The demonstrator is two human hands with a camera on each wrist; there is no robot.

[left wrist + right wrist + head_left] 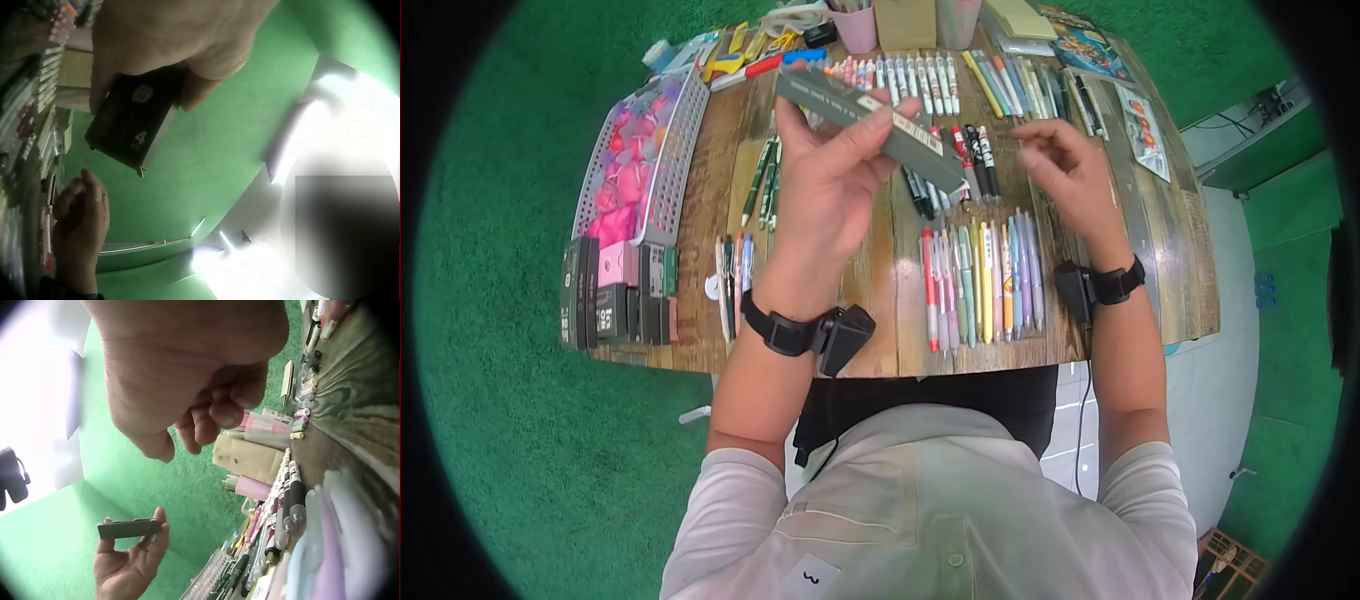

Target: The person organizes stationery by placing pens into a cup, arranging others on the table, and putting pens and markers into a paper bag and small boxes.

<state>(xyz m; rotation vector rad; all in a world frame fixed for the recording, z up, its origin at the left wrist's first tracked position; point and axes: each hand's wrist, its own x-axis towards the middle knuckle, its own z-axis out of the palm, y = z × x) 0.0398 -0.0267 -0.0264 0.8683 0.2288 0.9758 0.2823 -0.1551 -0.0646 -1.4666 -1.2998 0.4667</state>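
Raised over the table, my left hand grips a slim dark grey box with its thumb along one side and its fingers round the other. A barcode label shows on the box's side, and in the left wrist view its dark face bears a "4". To the right, my right hand hovers with loosely curled fingers and nothing in them. Below the hands lie rows of pens: pastel pens in front, red and black pens behind, dark green pens at the left.
A white basket of pink and purple pieces stands at the left edge, with several small boxes before it. Pink cups and a tan box stand at the back. A printed packet lies at the right.
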